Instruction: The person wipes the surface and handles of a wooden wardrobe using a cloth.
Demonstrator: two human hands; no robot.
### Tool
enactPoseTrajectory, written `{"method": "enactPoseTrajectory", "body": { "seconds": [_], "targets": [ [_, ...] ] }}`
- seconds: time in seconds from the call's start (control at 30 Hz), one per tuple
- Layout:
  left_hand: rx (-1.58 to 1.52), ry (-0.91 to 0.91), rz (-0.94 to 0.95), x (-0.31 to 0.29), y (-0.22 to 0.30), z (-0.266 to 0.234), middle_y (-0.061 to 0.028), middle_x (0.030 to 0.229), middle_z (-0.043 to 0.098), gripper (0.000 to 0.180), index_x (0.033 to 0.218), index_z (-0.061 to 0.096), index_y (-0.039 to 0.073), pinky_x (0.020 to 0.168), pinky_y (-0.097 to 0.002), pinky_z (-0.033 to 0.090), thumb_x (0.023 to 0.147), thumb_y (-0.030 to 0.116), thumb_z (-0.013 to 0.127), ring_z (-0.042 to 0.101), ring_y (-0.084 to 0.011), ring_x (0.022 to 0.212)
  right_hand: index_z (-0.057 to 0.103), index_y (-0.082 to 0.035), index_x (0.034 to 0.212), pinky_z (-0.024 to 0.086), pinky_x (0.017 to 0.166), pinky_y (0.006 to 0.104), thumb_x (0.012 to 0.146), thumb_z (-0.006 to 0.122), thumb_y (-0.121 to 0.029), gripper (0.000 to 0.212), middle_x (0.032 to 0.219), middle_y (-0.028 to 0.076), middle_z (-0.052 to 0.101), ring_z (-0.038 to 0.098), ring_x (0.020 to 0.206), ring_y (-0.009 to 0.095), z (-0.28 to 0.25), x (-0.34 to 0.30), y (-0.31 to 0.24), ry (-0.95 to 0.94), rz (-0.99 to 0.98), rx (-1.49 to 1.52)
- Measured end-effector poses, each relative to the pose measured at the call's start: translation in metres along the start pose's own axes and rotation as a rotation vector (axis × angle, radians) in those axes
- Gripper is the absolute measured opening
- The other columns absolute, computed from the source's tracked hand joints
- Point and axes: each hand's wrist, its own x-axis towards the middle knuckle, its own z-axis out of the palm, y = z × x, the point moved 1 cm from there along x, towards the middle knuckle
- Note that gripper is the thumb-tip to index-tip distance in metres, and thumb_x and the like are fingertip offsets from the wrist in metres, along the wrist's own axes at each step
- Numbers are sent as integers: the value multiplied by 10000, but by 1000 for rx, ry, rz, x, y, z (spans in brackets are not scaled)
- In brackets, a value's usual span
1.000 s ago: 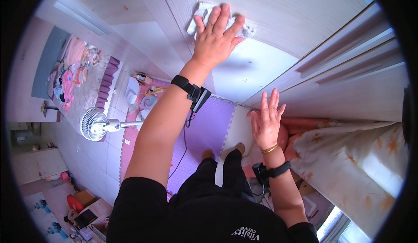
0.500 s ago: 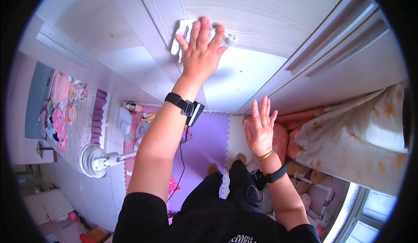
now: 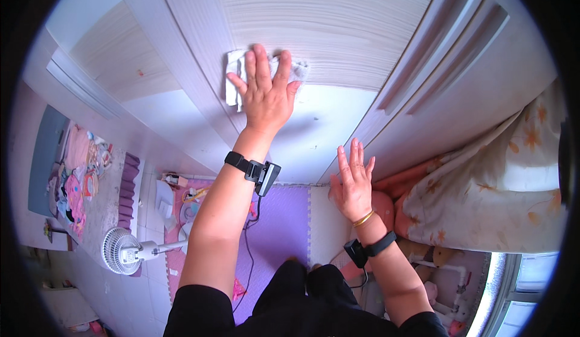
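Note:
My left hand (image 3: 266,98) lies flat on a white, grey-marked cloth (image 3: 234,89), pressing it against the wardrobe door (image 3: 338,110). Its fingers are spread, and the cloth's edges stick out on both sides. The cloth straddles the line where the door's wood-grain panel (image 3: 326,22) meets its glossy white part. My right hand (image 3: 352,186) is raised lower down and to the right, palm toward the door, fingers stretched out and nothing in it. Whether its fingertips touch the door, I cannot tell.
Long recessed handles (image 3: 432,44) run down the doors at right. A flowered curtain (image 3: 483,192) hangs beyond my right hand. At left stand a white fan (image 3: 121,251) and a surface heaped with clothes (image 3: 75,198). Purple foam matting (image 3: 284,222) covers the floor; a cable (image 3: 246,264) dangles from my left wrist.
The whole view has shifted, and my shoes show less. My left hand and the cloth remain against about the same part of the door. My right hand is still raised and empty.

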Motion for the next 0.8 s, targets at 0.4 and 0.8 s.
{"method": "enactPoseTrajectory", "body": {
  "seconds": [0.4,0.8],
  "targets": [
    [23,87,66,-22,31,31,-267,1573,102,697,1526,248,94,1082,-606,-170,952,381,519,32,-410,1473,268,-120,1514,149,1086,679,839,625,-102,764,1560,256,190,223,1437,424,58,-61,57,65,-1,29],
    [49,293,28,-79,80,80,-169,1597,150,650,1520,305,190,1109,-592,-118,945,417,505,115,-322,1482,263,-139,1518,154,1090,673,851,628,-126,761,1562,243,197,233,1434,420,169,-134,111,244,-68,48]
  ]
}}
